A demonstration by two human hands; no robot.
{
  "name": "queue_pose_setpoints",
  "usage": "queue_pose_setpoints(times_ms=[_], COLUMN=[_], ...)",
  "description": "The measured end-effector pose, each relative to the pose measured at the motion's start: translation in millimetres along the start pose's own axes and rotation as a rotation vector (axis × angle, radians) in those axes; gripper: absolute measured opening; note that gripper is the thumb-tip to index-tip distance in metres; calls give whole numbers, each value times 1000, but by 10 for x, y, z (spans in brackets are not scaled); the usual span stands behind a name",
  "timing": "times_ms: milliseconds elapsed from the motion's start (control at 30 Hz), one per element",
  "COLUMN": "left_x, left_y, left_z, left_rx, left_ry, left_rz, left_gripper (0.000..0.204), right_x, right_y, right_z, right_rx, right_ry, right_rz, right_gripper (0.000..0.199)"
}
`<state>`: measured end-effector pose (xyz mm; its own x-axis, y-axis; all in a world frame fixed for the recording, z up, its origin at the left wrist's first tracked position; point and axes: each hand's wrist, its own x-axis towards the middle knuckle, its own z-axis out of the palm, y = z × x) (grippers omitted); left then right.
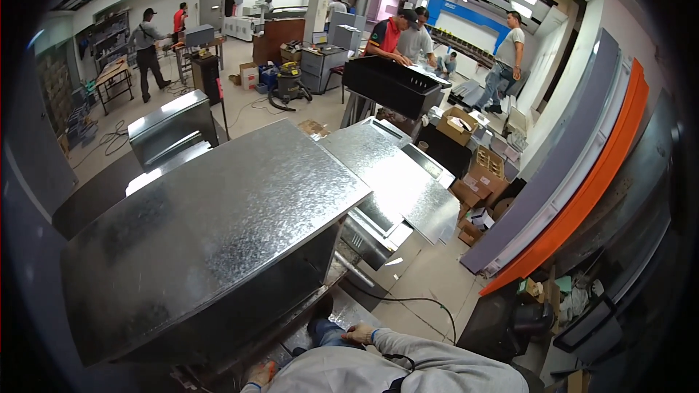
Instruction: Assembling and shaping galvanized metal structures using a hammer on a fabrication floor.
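Our hands sit low under the big galvanized metal box (218,225), which blocks everything ahead and left. Rightward we have open floor (429,284), crossed by a black cable (408,300) and bounded by leaning panels (575,175).

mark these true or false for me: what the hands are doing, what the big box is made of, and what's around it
1. The right hand rests on the person's knee. True.
2. The left hand holds a hammer. False: it is empty, low by the metal box's base.
3. The big box is galvanized sheet metal. True.
4. A shop vacuum stands on the floor in the background. True.
5. The cardboard boxes sit on top of the metal box. False: they lie on the floor to its right.
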<state>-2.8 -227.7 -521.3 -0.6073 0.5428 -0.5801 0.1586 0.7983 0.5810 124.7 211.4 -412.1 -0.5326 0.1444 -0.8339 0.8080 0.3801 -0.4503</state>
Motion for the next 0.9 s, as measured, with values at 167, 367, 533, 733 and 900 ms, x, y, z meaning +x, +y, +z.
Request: queue_pose_setpoints(times_ms=[167,367,533,733,900], left_x=[-211,-101,-145,-307,-197], left_y=[112,-435,-468,-187,-170], left_z=[34,374,330,169,178], left_rx=[-228,-226,-127,-236,-186], left_ry=[-50,-167,-155,-163,-145], left_rz=[-231,-335,-311,-357,-362], left_gripper=[81,96,96,88,86], right_x=[229,208,280,287,185], right_y=[85,-174,-324,-389,-486], right_z=[37,27,14,-24,-101], right_rx=[-59,-138,-207,-178,-324], right_ry=[64,-35,-35,-47,-89], right_rz=[-51,-19,-75,-73,-73], right_gripper=[67,67,66,66,67])
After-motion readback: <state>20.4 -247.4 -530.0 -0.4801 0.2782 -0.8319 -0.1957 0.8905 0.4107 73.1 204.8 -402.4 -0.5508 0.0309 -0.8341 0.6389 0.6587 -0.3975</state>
